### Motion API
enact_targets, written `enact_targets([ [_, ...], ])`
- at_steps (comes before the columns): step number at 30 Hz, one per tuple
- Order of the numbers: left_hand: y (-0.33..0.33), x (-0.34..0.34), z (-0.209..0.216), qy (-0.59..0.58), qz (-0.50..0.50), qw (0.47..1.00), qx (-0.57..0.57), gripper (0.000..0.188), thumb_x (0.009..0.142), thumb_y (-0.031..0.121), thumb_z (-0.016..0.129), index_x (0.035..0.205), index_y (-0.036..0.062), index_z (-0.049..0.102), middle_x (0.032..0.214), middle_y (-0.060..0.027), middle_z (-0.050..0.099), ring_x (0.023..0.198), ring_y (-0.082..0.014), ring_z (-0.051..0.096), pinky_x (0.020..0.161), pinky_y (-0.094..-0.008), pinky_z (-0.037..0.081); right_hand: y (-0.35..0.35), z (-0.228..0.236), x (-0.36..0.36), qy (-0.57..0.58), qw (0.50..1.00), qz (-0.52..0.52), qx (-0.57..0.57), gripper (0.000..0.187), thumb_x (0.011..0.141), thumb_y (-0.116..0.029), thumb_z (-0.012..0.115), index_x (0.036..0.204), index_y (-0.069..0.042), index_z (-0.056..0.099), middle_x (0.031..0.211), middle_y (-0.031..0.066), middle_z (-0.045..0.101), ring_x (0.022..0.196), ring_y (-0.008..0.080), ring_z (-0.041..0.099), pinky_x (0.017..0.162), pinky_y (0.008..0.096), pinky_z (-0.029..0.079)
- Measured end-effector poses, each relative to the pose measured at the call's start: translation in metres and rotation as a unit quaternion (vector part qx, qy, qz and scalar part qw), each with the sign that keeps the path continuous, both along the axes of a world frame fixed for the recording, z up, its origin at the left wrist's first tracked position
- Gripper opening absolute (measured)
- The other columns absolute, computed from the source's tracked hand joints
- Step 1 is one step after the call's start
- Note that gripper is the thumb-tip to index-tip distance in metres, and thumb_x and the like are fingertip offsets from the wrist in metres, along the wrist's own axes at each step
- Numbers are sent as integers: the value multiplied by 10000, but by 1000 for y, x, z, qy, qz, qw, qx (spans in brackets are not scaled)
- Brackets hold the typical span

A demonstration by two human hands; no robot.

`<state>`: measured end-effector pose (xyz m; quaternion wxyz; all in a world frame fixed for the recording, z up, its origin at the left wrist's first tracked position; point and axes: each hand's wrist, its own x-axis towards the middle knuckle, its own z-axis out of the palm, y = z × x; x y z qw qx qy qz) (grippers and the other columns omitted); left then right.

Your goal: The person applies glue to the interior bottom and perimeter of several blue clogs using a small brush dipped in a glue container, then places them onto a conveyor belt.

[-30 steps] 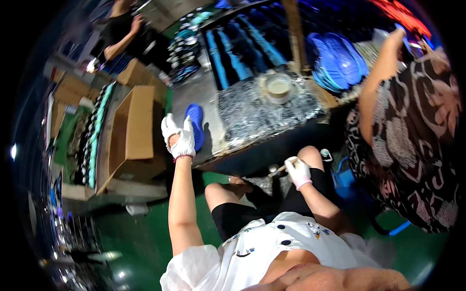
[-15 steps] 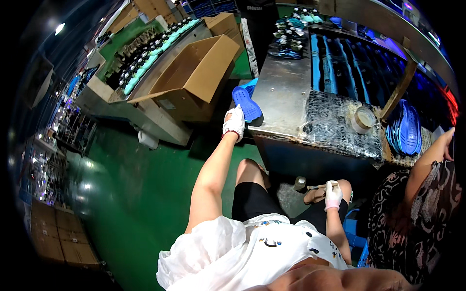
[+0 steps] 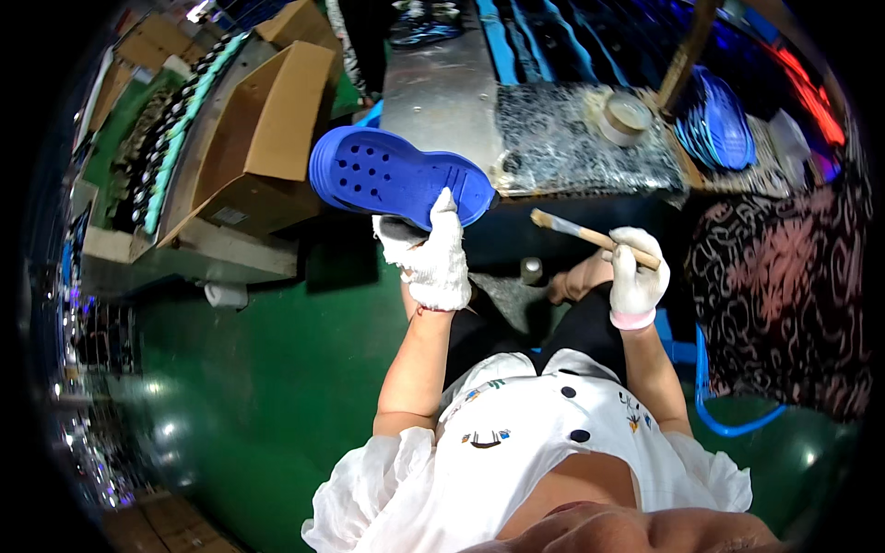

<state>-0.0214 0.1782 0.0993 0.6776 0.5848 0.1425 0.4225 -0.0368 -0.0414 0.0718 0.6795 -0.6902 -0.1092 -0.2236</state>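
Between two gloved hands, one blue sole (image 3: 398,181), one brush (image 3: 590,237).

Glossy green floor (image 3: 267,387), metal workbench (image 3: 442,88)

Left of the fingers (image 3: 442,217) the box (image 3: 267,129) blocks passage; ahead the desk (image 3: 442,83) lies bare; tape (image 3: 625,117) stands right.

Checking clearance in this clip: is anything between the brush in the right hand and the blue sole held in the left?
Nothing visible. The left hand holds the blue sole up in the air; the right hand grips the brush, whose bristle end points toward the sole's near end across an open gap.
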Motion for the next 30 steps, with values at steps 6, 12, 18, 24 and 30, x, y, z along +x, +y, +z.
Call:
enact_targets([
  [6,-32,-4,-13,7,-42,997,61,557,762,-19,756,1225,-12,447,1140,-131,566,1023,-201,576,920,-338,470,9,36,0,-147,981,14,-127,197,718,78,643,901,6,650,720,88,631,581,199,555,532,291,439],
  [12,-29,-8,-9,5,-43,998,39,538,764,-22,753,1211,-22,455,1135,-136,567,1027,-200,573,931,-341,469,-1,35,-4,-182,968,-20,-171,191,711,57,661,886,-19,653,739,79,655,577,199,561,533,293,451],
  [18,-33,-10,-11,-10,-56,998,29,552,767,-31,750,1223,-1,441,1176,-134,542,1059,-202,561,946,-344,465,0,42,-2,-180,964,-10,-197,196,703,63,665,881,-19,655,715,79,649,580,203,568,530,290,458],
  [24,-37,-9,-15,-22,-51,998,23,584,765,-49,741,1249,18,420,1200,-131,529,1060,-204,561,936,-334,475,2,40,-4,-184,967,15,-177,206,649,82,671,820,-29,651,700,59,640,550,194,559,499,284,440],
  [30,-39,-11,-10,-17,-77,997,-17,595,760,-77,721,1258,16,408,1201,-127,526,1042,-200,568,929,-335,480,-8,40,-10,-205,954,-25,-218,216,617,90,681,791,-33,646,701,59,639,545,196,552,489,283,428],
])
